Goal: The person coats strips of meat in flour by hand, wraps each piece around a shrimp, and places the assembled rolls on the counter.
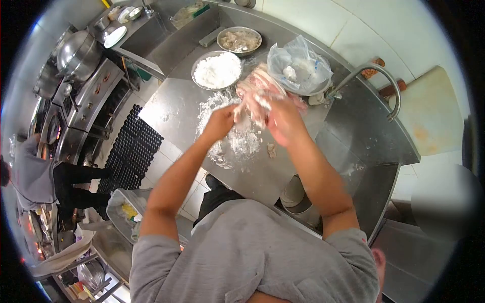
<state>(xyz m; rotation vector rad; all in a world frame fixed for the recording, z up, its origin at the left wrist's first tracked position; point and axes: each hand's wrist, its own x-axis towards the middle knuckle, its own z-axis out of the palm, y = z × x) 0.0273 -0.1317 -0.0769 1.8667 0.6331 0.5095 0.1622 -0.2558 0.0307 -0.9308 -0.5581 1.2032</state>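
Note:
My left hand (222, 122) is closed, its fingertips pinching the left side of a pale, flour-dusted piece of raw meat (249, 107). On the other side, my right hand (285, 121) grips the same piece, its fingers floury and smeared by motion. Just beyond both hands lies a pile of pinkish raw meat (258, 77) on the steel counter. Loose white flour (242, 144) is scattered under and left of my hands. A metal bowl of white flour (218, 70) stands behind my left hand. A small floury scrap (272, 150) lies below my right hand.
Behind the meat are a second metal bowl (239, 40) and a clear plastic bag (299, 65) in a bowl. A curved faucet (396, 96) rises at right over the sink. A bin (121, 207) and a co-worker (40, 171) near stoves are at left.

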